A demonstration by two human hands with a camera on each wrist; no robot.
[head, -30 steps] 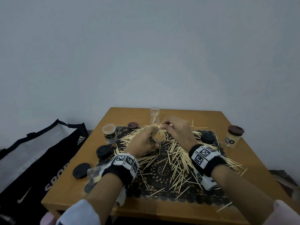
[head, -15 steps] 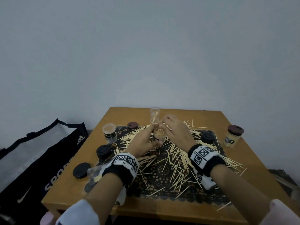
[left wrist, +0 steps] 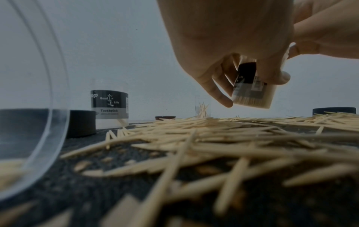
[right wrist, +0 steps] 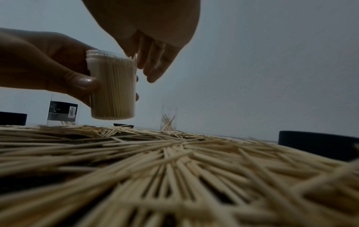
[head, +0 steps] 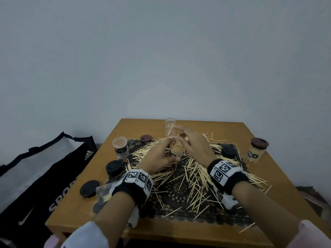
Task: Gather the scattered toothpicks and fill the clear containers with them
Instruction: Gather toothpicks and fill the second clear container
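Up off the table, a clear plastic cylindrical container [head: 176, 151] packed full of pale wooden toothpicks was held in the left hand [head: 157, 157], thumb on one side and fingers curled round the other, its black label showing in the left wrist view. Its base hung clear of the scattered toothpicks [head: 195, 169]. The right hand [head: 194, 145] hovered over the open mouth with fingers bent downward, their tips at the rim; whether they pinched any toothpicks could not be told. Beneath both hands lay too many loose toothpicks to count, spread across a dark lace mat [head: 172, 192] on the square wooden table [head: 279, 179]. Four more containers stood or lay about: a slim clear tube [head: 170, 129] with a few picks at the far edge, an open black-labelled jar [head: 120, 146] at the left, a filled jar with a brown lid [head: 256, 150] at the right, and a clear one on its side [head: 103, 193] by the left wrist. Three black round lids [head: 114, 167] and one loose brown lid [head: 146, 138] were visible. A black sports bag [head: 44, 176] sat left of the table.
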